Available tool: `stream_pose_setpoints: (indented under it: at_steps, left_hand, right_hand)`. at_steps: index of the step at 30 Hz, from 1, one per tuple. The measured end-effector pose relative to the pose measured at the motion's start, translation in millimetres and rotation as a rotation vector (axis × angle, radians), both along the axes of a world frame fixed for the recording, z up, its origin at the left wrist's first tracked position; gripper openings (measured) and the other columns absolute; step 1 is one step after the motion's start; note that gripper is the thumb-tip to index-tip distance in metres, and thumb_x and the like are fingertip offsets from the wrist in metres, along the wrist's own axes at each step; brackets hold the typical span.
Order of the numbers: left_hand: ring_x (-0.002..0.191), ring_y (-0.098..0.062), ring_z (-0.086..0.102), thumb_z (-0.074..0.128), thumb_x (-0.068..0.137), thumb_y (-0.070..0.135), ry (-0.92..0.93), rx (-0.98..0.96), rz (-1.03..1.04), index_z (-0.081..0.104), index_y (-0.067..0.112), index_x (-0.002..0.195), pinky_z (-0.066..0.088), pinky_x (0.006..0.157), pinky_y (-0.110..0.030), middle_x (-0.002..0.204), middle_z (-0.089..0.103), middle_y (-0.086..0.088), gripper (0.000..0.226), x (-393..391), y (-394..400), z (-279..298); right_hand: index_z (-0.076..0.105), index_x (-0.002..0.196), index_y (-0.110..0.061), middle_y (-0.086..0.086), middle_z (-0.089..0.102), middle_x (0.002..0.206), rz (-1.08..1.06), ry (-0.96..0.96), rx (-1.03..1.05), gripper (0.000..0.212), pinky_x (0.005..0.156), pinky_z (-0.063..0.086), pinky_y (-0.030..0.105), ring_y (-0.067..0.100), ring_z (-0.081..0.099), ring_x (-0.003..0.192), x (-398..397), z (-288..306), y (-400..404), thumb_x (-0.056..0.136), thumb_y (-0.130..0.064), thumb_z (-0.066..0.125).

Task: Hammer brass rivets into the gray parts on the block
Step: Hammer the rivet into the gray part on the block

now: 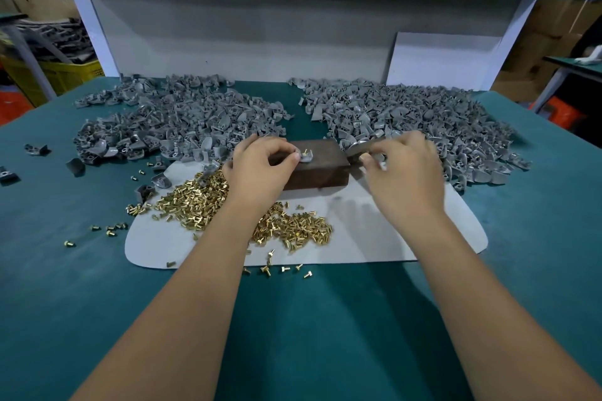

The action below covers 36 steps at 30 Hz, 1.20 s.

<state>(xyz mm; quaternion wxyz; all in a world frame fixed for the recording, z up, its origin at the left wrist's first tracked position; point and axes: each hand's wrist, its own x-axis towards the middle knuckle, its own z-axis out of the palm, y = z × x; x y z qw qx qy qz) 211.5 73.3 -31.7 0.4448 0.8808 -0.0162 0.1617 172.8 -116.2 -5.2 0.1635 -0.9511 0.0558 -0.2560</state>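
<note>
While my left hand (260,161) pinches 1 gray part (306,157) atop the block (317,169), my right hand (402,169) apparently grips the hammer (358,150); a skewed rivet (306,151) could bend.

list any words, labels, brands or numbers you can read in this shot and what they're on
None: no readable text shows anywhere in the head view.
The wooden block, the gray parts, the brass rivets and the white sheet carry no visible print.
The cardboard boxes and yellow crate in the background are too blurred to show any marking.
</note>
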Motion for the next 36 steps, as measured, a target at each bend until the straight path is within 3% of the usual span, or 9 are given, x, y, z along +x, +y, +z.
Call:
stream_pose_setpoints:
  at_steps: [5, 8, 10, 16, 19, 26, 36]
  left_hand:
    - [0.138, -0.016, 0.033, 0.066, 0.09, 0.041, -0.015, -0.006, -0.006, 0.062, 0.047, 0.082, 0.022, 0.111, -0.049, 0.109, 0.057, 0.028, 0.011, 0, 1, 0]
    - [0.136, -0.018, 0.036, 0.066, 0.089, 0.042, -0.007, -0.008, -0.014, 0.062, 0.048, 0.083, 0.028, 0.11, -0.052, 0.121, 0.061, 0.022, 0.01, -1, 2, 1]
    - [0.134, -0.018, 0.038, 0.066, 0.089, 0.042, -0.006, -0.008, -0.017, 0.061, 0.05, 0.081, 0.03, 0.109, -0.053, 0.122, 0.062, 0.02, 0.012, 0, 2, 1]
    - [0.135, -0.018, 0.038, 0.066, 0.089, 0.044, -0.014, 0.009, -0.001, 0.057, 0.052, 0.075, 0.03, 0.108, -0.054, 0.121, 0.062, 0.022, 0.018, -2, 1, 2]
    - [0.132, -0.019, 0.042, 0.067, 0.088, 0.044, -0.029, 0.007, 0.014, 0.055, 0.054, 0.071, 0.032, 0.106, -0.054, 0.108, 0.059, 0.026, 0.022, -2, 1, 2]
    - [0.135, -0.017, 0.035, 0.066, 0.088, 0.044, -0.026, 0.031, 0.041, 0.054, 0.055, 0.067, 0.024, 0.108, -0.05, 0.099, 0.055, 0.029, 0.027, -3, 0, 1]
    - [0.132, -0.019, 0.042, 0.067, 0.088, 0.043, -0.022, 0.003, 0.014, 0.057, 0.054, 0.071, 0.026, 0.108, -0.054, 0.092, 0.054, 0.031, 0.022, -3, 0, 0]
  right_hand:
    - [0.073, 0.099, -0.018, -0.003, 0.067, 0.098, 0.367, 0.076, 0.321, 0.015, 0.084, 0.045, 0.028, 0.012, 0.057, 0.091, 30, 8, 45, 0.091, -0.021, 0.061]
    - [0.068, 0.085, -0.023, -0.004, 0.066, 0.089, 0.33, 0.107, 0.339, 0.005, 0.083, 0.049, 0.034, 0.016, 0.059, 0.091, 42, -1, 58, 0.088, -0.022, 0.064]
    - [0.061, 0.076, -0.026, -0.007, 0.061, 0.08, 0.302, 0.075, 0.366, 0.012, 0.082, 0.048, 0.037, 0.018, 0.057, 0.092, 45, -5, 61, 0.086, -0.021, 0.065]
    - [0.064, 0.078, -0.019, -0.002, 0.061, 0.081, 0.313, 0.035, 0.442, 0.01, 0.077, 0.047, 0.034, 0.02, 0.057, 0.088, 47, -8, 63, 0.088, -0.015, 0.063]
    - [0.062, 0.078, -0.017, -0.003, 0.058, 0.083, 0.294, -0.011, 0.395, 0.011, 0.08, 0.046, 0.037, 0.022, 0.055, 0.093, 47, -11, 67, 0.089, -0.013, 0.062]
    - [0.062, 0.078, -0.013, -0.007, 0.052, 0.08, 0.311, -0.144, 0.295, 0.01, 0.069, 0.025, 0.021, 0.011, 0.04, 0.084, 46, -21, 67, 0.088, -0.009, 0.061]
    - [0.066, 0.082, -0.011, 0.003, 0.064, 0.089, 0.32, -0.038, 0.325, 0.01, 0.081, 0.045, 0.037, 0.022, 0.055, 0.091, 45, -14, 66, 0.089, -0.009, 0.059]
